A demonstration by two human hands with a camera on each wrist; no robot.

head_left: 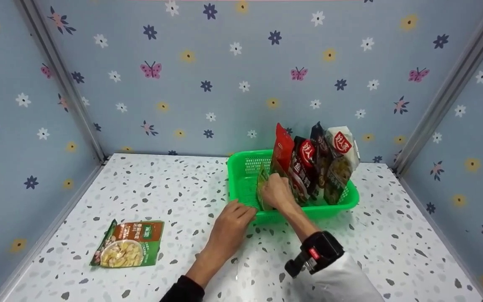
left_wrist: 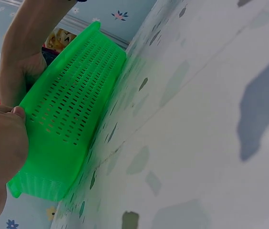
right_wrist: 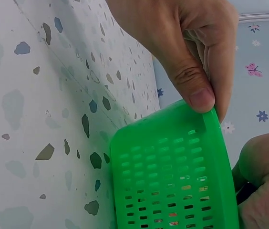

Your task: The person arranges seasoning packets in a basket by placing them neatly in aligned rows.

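Note:
A green plastic basket point(head_left: 235, 161) holds several seasoning packets standing upright. My left hand point(head_left: 234, 222) pinches the basket's front left corner; the right wrist view shows its thumb point(right_wrist: 202, 99) on the outer side of the rim. Inside the basket, my right hand point(head_left: 277, 191) has its fingers curled at a yellow-green packet point(head_left: 262, 184), gripping it at the left of the row; the fingertips are hidden. Right of that hand stand a red packet point(head_left: 282, 147), a dark packet point(head_left: 302, 167), another dark packet point(head_left: 319, 138) and a white-topped packet point(head_left: 348, 142).
A green and brown seasoning packet point(head_left: 130, 245) with a picture of a bowl of food lies flat on the speckled white table point(head_left: 174, 180), left of the basket. Flower-patterned walls point(head_left: 208, 42) enclose the table at the back and both sides.

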